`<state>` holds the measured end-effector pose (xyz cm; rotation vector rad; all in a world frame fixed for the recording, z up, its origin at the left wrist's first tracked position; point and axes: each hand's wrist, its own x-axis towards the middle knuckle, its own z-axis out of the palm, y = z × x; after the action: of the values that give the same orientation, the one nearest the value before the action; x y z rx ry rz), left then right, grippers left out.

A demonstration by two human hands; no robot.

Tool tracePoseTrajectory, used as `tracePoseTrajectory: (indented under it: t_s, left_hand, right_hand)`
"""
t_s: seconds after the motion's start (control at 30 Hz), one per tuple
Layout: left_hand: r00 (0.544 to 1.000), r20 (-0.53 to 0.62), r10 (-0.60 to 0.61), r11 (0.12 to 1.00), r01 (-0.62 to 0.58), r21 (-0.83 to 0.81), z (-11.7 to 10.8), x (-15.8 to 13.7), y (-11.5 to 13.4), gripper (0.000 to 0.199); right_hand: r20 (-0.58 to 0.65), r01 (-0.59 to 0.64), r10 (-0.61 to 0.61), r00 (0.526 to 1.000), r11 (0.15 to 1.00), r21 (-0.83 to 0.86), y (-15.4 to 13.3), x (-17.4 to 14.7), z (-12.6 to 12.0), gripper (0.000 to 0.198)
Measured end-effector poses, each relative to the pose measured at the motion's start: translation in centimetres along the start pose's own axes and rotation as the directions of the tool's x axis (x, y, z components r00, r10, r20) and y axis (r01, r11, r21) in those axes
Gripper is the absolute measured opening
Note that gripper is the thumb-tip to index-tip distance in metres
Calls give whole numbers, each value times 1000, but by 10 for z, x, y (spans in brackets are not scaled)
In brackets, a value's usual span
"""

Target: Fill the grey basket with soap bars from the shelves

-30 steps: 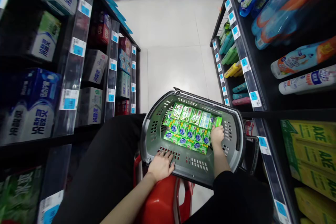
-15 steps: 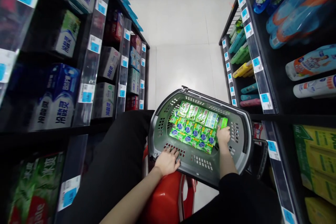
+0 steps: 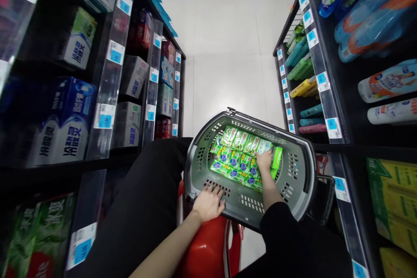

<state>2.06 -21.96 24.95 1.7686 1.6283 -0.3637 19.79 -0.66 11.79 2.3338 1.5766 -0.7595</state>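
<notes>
A dark grey shopping basket [image 3: 295, 200] sits before me, tilted, with several green packs [image 3: 239, 165] lined up in rows inside. My left hand [image 3: 209, 203] rests on its near rim, fingers spread over the inner wall. Down among the packs, my right hand [image 3: 264, 163] has its fingers curled at the pack with a white-and-blue label [image 3: 263, 145]; its fingertips are partly hidden. Just right of that hand, a bright green pack [image 3: 276, 157] stands at the end of the rows. Under the near rim is a red object [image 3: 205, 247], partly covered by my arm.
Shelves [image 3: 106, 115] with boxed goods line the left side. On the right, shelves hold spray bottles [image 3: 387, 80], hanging packs [image 3: 299, 67] and yellow-green packages [image 3: 394, 195]. Pale floor tiles [image 3: 228, 52] run between them. My black-clothed leg [image 3: 143, 200] is left of the basket.
My right hand has let go of the bright green end pack and shifted left onto the neighbouring packs. That pack now stands in full view. My left hand stays on the rim.
</notes>
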Motion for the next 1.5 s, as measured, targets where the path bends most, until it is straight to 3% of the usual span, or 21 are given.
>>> tracePoseTrajectory:
  t_s: [0.2, 0.33, 0.53, 0.63, 0.77, 0.9, 1.1, 1.3, 1.5]
  left_hand:
    - [1000, -8, -7, 1000, 7, -11, -2, 0, 0, 35]
    - [1000, -6, -5, 1000, 5, -12, -2, 0, 0, 35]
    - [1000, -20, 6, 999, -6, -32, -1, 0, 0, 36]
    - [1000, -21, 3, 1000, -4, -28, -1, 0, 0, 37]
    - [1000, 15, 0, 1000, 1, -28, -3, 0, 1, 38]
    - [1000, 18, -5, 999, 5, -36, -5, 0, 1, 38]
    - [1000, 0, -4, 999, 4, -50, -2, 0, -1, 35]
    - [1000, 25, 3, 1000, -3, 13, -1, 1, 0, 37]
    - [1000, 21, 2, 1000, -2, 11, 0, -1, -1, 35]
  right_hand:
    - [-39, -105, 104, 994, 994, -28, 2, 5, -8, 73]
    - [-135, -47, 42, 990, 998, -40, 7, -17, -13, 55]
    - [-285, -2, -27, 958, 995, -103, 45, -38, -26, 45]
    - [-248, 2, -23, 969, 996, -85, 53, -28, -27, 53]
    - [-173, -74, 63, 983, 996, -56, 52, -6, -27, 82]
    - [-157, -42, 34, 987, 998, -48, 54, -7, -28, 75]
    - [-315, -130, 117, 942, 991, -19, 50, -25, -16, 79]
    - [-272, -124, 117, 955, 992, -10, 28, 0, -1, 85]
    - [-251, -100, 86, 964, 994, -41, 23, 6, -7, 94]
